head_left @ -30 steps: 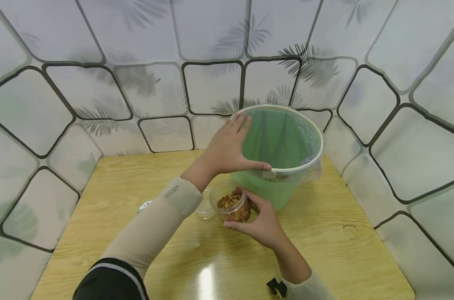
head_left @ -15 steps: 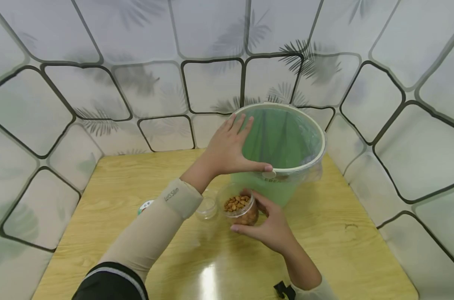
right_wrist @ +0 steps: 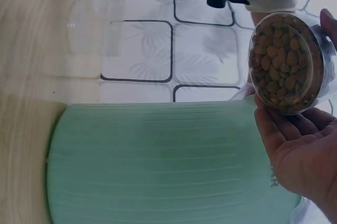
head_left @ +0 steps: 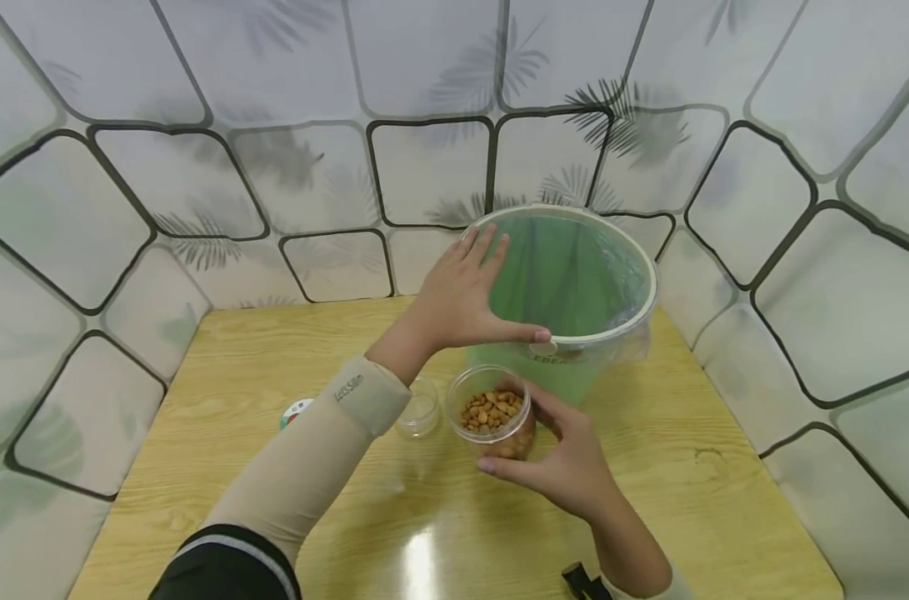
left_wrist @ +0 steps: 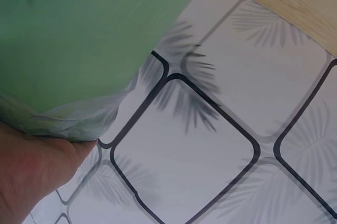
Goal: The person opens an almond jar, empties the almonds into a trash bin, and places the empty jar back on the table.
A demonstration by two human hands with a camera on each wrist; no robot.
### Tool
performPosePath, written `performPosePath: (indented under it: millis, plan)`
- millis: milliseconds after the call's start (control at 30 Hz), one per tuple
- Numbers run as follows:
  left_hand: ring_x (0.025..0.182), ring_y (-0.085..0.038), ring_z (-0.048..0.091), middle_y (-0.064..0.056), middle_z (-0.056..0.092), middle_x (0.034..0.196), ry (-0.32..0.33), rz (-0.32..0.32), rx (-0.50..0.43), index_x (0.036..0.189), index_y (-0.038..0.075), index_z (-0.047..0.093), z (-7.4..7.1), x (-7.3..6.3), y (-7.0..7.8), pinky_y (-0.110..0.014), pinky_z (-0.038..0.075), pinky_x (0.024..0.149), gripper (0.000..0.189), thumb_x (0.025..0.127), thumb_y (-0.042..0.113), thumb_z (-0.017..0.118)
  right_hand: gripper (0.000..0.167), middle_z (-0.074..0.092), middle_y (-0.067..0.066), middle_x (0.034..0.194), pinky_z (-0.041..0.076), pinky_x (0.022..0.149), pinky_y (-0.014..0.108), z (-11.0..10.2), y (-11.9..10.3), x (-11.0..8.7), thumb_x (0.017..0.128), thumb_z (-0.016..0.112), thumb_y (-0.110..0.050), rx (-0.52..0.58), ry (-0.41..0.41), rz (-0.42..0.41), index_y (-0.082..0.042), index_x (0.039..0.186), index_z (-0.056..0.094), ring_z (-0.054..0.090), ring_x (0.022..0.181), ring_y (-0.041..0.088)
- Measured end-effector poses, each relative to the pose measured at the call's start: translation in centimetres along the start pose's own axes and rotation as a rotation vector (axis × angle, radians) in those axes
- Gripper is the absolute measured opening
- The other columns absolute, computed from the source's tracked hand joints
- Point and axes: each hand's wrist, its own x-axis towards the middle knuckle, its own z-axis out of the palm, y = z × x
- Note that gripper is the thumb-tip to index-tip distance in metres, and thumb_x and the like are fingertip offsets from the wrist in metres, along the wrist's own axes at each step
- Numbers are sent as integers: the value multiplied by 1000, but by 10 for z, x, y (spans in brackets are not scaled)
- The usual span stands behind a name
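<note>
A clear round plastic jar (head_left: 465, 387) partly filled with almonds (head_left: 491, 410) is gripped by my right hand (head_left: 566, 458), thumb at the near side and fingers behind. It tilts, its mouth facing up and toward me; the right wrist view shows almonds (right_wrist: 284, 61) through the jar's bottom. My left hand (head_left: 457, 296) lies on the rim of a green bucket (head_left: 529, 375), fingers spread and thumb stretched along the near edge. A clear plastic bag (head_left: 630, 292) lines the bucket and folds over its pale rim. The left wrist view shows part of that hand (left_wrist: 37, 169) against the bag.
A second clear container (head_left: 418, 410) stands on the wooden table (head_left: 274, 350), left of the jar. Beyond my left sleeve, a small round object with a printed white top (head_left: 295, 410) is partly hidden. Patterned walls (head_left: 432, 175) surround the table's back and sides.
My right hand has moved the jar a little right and toward me, away from the second container. The left hand has stayed on the bucket rim.
</note>
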Motion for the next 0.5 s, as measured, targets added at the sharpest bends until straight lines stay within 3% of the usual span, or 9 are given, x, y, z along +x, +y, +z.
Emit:
performPosePath:
  millis: [333, 500]
  plan:
    - [168, -33, 4, -16, 6, 179, -10, -10, -7, 172, 10, 11, 1, 0, 1, -51, 9, 136, 136, 77, 95, 59, 91, 70, 8, 141, 54, 108, 23, -15, -16, 2, 63, 101, 2, -4, 70, -117, -6, 145, 64, 68, 129, 14]
    - [168, -33, 5, -16, 6, 180, 3, -6, 7, 172, 11, 12, 1, 0, 0, -51, 10, 136, 137, 76, 96, 59, 91, 71, 16, 139, 53, 109, 23, -22, -21, 4, 60, 100, 8, 9, 90, -194, 2, 143, 64, 68, 130, 15]
